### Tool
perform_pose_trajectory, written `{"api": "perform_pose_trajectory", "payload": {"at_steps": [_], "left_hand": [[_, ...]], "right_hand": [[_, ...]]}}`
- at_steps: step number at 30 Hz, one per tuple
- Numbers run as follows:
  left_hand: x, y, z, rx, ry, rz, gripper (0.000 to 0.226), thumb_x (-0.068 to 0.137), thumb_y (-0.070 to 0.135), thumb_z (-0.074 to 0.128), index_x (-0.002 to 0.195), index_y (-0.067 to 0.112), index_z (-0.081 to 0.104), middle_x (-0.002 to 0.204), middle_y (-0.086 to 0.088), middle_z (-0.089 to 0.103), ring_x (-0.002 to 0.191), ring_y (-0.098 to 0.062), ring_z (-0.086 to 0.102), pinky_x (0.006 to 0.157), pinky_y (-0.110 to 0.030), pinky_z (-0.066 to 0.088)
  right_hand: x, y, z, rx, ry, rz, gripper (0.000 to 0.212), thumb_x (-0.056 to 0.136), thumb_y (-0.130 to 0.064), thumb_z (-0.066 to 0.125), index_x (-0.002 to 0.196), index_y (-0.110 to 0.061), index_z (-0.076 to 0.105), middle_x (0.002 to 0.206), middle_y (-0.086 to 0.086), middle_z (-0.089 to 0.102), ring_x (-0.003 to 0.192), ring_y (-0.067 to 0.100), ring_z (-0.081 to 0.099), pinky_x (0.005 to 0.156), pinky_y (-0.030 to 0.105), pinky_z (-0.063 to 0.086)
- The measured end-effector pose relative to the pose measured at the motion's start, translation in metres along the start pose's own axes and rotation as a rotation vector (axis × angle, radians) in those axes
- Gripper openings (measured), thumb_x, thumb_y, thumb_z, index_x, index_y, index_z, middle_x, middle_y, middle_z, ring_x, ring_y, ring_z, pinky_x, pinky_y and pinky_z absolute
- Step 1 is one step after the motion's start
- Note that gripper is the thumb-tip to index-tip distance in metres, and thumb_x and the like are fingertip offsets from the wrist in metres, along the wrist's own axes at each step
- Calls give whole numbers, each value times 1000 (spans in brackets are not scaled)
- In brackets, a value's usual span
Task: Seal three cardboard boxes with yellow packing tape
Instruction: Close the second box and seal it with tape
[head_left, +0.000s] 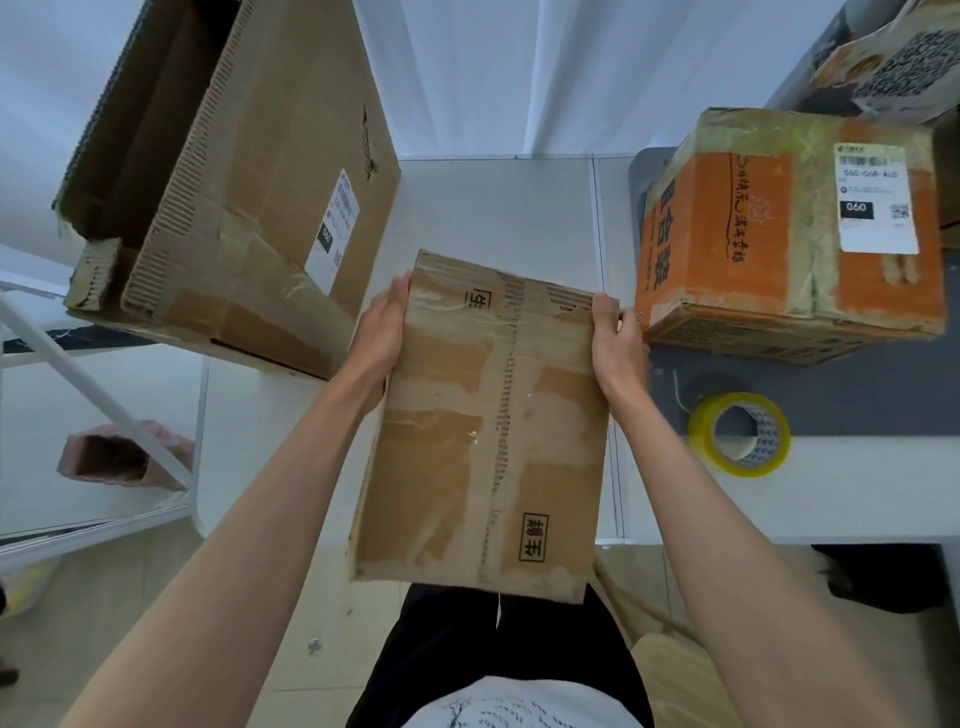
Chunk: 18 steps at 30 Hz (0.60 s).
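Brown box (488, 415) gripped by both hands | fingers hidden | tape roll (740, 434) unobstructed

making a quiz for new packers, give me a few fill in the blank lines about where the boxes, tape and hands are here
1. Both hands, left hand and right hand, grip the sides of the plain brown box, one on each ____.
2. The roll of tape is ____ in colour.
3. The box with the white label on the right is mostly ____.
4. The large box on the left lies with its flaps ____.

Missing words: side; yellow; orange; open
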<state>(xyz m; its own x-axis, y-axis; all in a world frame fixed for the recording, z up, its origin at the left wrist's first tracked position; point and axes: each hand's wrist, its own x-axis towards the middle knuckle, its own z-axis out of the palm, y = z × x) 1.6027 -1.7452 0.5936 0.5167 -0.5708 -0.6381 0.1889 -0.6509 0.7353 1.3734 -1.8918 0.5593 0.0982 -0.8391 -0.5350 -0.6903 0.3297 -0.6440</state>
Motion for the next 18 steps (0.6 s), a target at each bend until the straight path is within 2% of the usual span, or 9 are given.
{"api": "perform_pose_trajectory", "payload": {"at_steps": [2,3,6,8,11,14,16,18], "left_hand": [[1,6,2,5,-38,-72,104,67,101,39,146,34,52,148,6,54,139,-20,47,117,-49,34],[1,10,6,69,-21,-38,104,70,97,43,148,28,48,147,4,53,138,-21,47,116,-47,33],[-2,18,25,352,142,55,111,67,91,59,147,17,36,145,-3,53,132,-27,51,110,-48,40],[-2,15,37,522,267,91,107,68,88,62,140,14,36,143,-9,53,129,-34,52,102,-49,44],[3,9,43,601,338,149,92,77,83,57,132,13,40,139,-10,56,123,-37,55,92,-48,44],[9,1,38,632,345,173,86,83,83,47,133,14,40,138,-11,58,121,-40,56,93,-50,45],[10,-3,35,644,351,196,79,90,79,40,130,12,42,134,-13,61,119,-42,57,92,-50,44],[8,-4,33,644,348,221,72,95,73,36,129,10,44,132,-14,61,119,-42,57,92,-49,42]], "right_hand": [[-5,3,2,-21,9,-39,68,97,-73,32,137,-20,44,124,-1,54,113,20,49,93,41,36],[-7,5,5,-21,20,-61,66,95,-76,35,132,-22,45,123,-3,55,109,19,50,88,39,37],[-9,6,12,8,46,-83,67,87,-82,44,124,-27,47,121,-1,60,107,22,57,84,38,41],[-7,8,13,15,55,-97,64,89,-79,45,123,-25,49,119,-1,61,106,21,56,81,36,39],[-8,8,8,0,74,-153,60,98,-68,41,125,-16,53,124,5,62,112,24,52,85,36,37],[-10,9,8,-7,85,-183,57,103,-59,35,125,-12,57,122,9,64,116,27,53,86,35,35],[-11,9,9,36,78,-160,54,105,-57,32,126,-15,60,120,5,65,111,20,52,87,33,34],[-7,12,7,180,40,-71,59,104,-62,27,132,-23,60,125,-1,66,113,15,54,93,35,41]]}}
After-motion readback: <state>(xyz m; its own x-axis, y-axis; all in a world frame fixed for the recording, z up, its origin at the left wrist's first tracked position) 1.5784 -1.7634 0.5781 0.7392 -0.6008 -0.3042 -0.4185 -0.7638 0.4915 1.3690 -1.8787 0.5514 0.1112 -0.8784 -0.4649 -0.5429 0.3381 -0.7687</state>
